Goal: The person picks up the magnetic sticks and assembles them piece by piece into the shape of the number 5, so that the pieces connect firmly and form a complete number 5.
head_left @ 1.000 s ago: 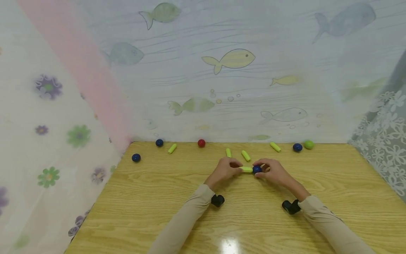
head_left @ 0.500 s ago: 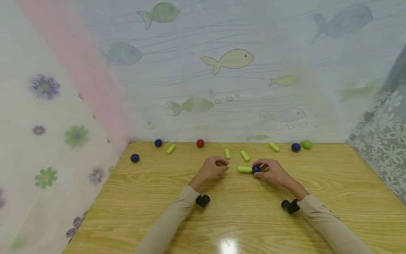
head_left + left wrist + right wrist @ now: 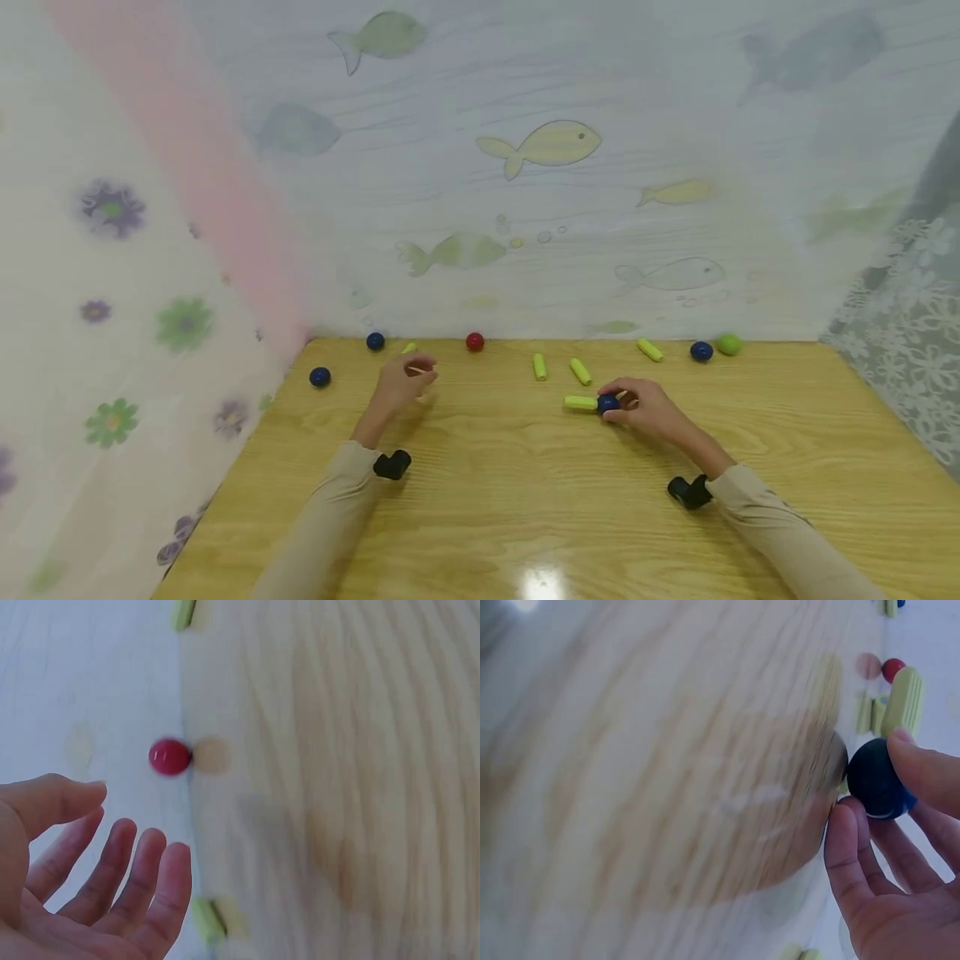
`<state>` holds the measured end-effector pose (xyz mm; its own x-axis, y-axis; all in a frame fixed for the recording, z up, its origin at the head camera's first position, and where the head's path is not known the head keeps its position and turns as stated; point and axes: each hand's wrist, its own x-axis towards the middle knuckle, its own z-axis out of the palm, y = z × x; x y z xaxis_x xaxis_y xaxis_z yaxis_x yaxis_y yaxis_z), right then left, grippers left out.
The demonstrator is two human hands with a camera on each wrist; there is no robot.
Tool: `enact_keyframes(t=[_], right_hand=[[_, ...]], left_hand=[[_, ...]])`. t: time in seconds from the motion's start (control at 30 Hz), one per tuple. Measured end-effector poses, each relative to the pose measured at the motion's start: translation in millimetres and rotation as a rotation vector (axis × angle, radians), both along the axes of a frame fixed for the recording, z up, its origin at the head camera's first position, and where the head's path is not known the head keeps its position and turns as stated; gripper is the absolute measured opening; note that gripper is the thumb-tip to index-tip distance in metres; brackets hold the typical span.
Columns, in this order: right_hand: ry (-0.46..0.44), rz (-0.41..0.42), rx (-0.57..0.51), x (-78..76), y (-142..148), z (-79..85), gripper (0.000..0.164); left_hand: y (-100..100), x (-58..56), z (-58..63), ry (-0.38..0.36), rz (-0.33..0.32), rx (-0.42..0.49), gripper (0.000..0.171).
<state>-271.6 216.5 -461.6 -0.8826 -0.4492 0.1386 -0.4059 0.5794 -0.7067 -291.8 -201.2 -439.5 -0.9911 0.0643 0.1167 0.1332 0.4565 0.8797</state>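
My right hand grips a dark blue ball between thumb and fingers, right of the table's middle. A yellow-green ridged stick meets the ball's left side end to end; whether they are joined cannot be told. The right wrist view shows the thumb over the blue ball, with the stick beyond it. My left hand hovers at the left, fingers loosely bent and holding nothing. Partly hidden behind it lies another yellow-green stick. A red ball appears past its fingers in the left wrist view.
Along the table's back edge lie a red ball, blue balls and a green ball. Loose yellow-green sticks lie between. A fish-patterned curtain rises behind the wooden table.
My left hand has let go of the yellow-green stick and moved left across the table toward another stick. The right hand stays in place, gripping the blue ball.
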Motion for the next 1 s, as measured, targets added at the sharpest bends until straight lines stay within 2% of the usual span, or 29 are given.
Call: enact_keyframes(t=[0.17, 0.27, 0.33, 0.5, 0.63, 0.8, 0.9, 1.0], right_hand=[[-0.006, 0.002, 0.005, -1.2, 1, -0.8, 0.032], [-0.014, -0.004, 0.000, 0.0, 0, -0.4, 0.031], [-0.020, -0.007, -0.003, 0.5, -1, 0.5, 0.031], [-0.030, -0.018, -0.001, 1.6, 0, 2.6, 0.032], [-0.036, -0.014, -0.003, 1.5, 0, 3.5, 0.033], [-0.038, -0.006, -0.002, 0.3, 0, 2.6, 0.035], [-0.041, -0.002, -0.001, -0.1, 1, 2.3, 0.035], [-0.046, -0.001, 0.000, 0.3, 1, 3.0, 0.035]], left_hand=[[-40, 3.1, 8.7, 0.100, 0.121, -0.096, 0.026], [-66, 5.4, 12.7, 0.098, 0.197, -0.138, 0.027], [-84, 6.9, 15.6, 0.071, 0.245, -0.149, 0.030], [-120, 7.2, 13.5, 0.033, 0.349, -0.160, 0.037], [-142, 12.3, 4.3, -0.049, 0.345, -0.136, 0.048], [-154, 15.7, -4.7, -0.118, 0.308, -0.123, 0.053], [-153, 13.6, -6.7, -0.120, 0.300, -0.130, 0.050], [-149, 9.7, -8.1, -0.090, 0.307, -0.155, 0.044]])
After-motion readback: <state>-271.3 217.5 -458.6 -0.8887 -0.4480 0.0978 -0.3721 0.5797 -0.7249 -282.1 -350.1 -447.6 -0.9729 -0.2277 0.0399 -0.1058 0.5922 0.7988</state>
